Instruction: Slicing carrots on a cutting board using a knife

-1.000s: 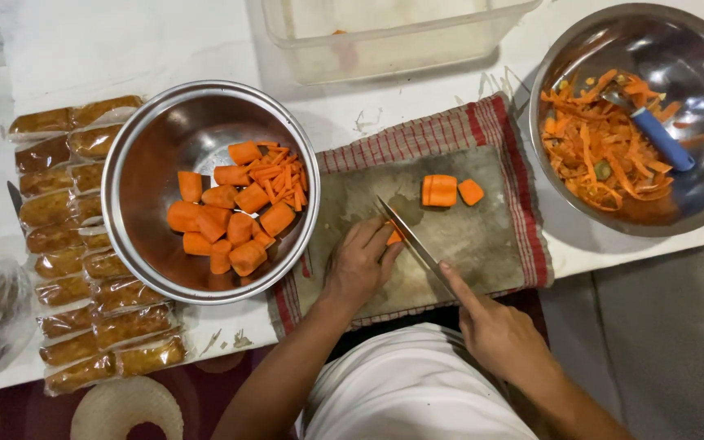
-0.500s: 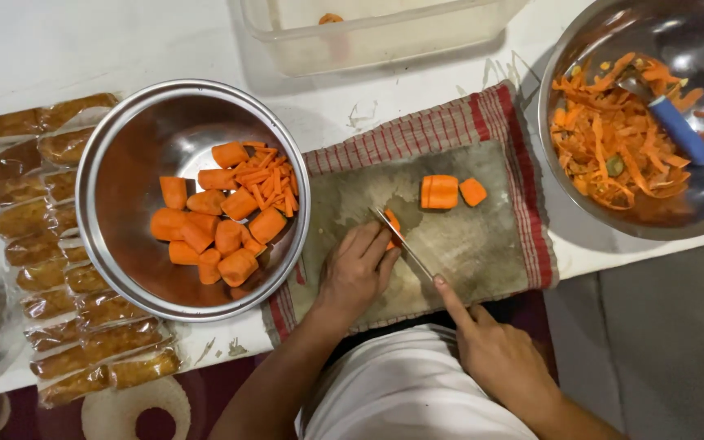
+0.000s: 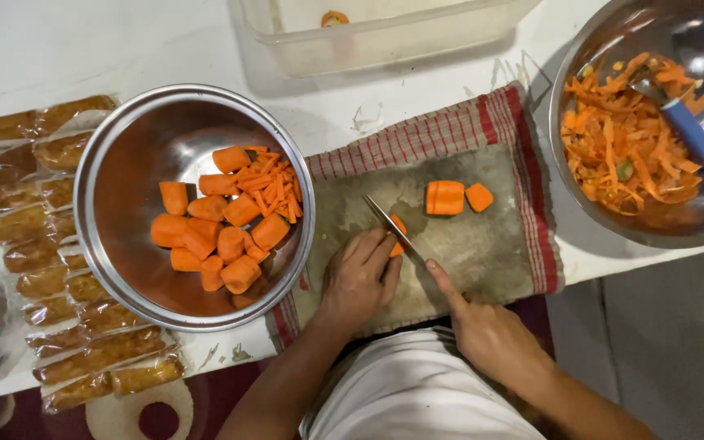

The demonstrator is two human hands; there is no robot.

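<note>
Slicing mid-board [image 3: 482,253], bare room rightward: right hand [image 3: 486,330] grips the knife [image 3: 397,232], left hand [image 3: 360,277] pins the carrot piece [image 3: 399,234] at its fingertips.

Soft overhead light, glare on steel bowl [image 3: 116,171] rims, sharp focus, mild edge distortion.

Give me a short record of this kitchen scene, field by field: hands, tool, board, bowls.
left hand: pressing a carrot piece onto the cutting board
right hand: grip on a knife, blade across that piece
on board: two more carrot chunks, apart from the blade
under board: striped cloth
left bowl: steel, carrot chunks and sticks
right bowl: steel, carrot peelings, blue-handled peeler
</note>
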